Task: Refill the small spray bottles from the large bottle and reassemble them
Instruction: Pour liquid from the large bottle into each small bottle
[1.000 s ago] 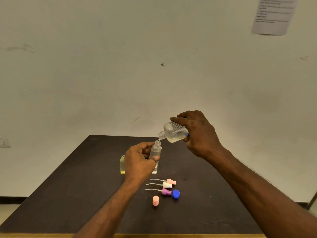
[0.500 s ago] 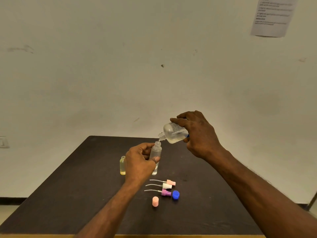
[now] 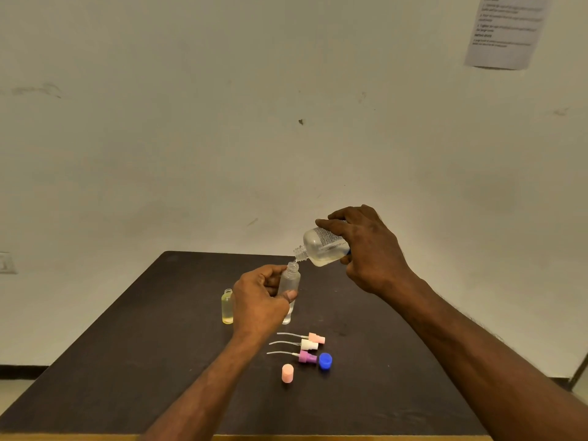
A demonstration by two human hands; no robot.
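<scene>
Small bottles: you have two in view. The yellow-tinted bottle (image 3: 227,307) stands uncapped on the table (image 3: 127,361), just left of your left hand, which covers part of it. The clear bottle (image 3: 290,281) is upright in your grasp near the table's middle.
Left hand: your left hand (image 3: 259,302) is wrapped around the clear bottle, thumb across its front and fingers behind. Its lower part is covered by your hand, so the liquid level is hard to make out.
Large bottle: one. You hold the large bottle (image 3: 321,249) tipped neck-down and leftward, its open mouth just above the clear bottle's neck. A thin run of liquid shows at the mouth; liquid pools in its lower side.
Right hand: your right hand (image 3: 366,249) grips the large bottle from above and behind, hiding its base. A bit of blue shows under your fingers; what it is cannot be told.
Spray heads: three lie side by side with tubes pointing left: peach spray head (image 3: 313,338), white spray head (image 3: 307,345), purple spray head (image 3: 305,357).
Caps: two. The pink cap (image 3: 287,373) stands nearest you; the blue cap (image 3: 325,360) touches the purple spray head.
Paper notice: one paper notice (image 3: 506,33) on the wall, cut off at the top, its text unreadable.
</scene>
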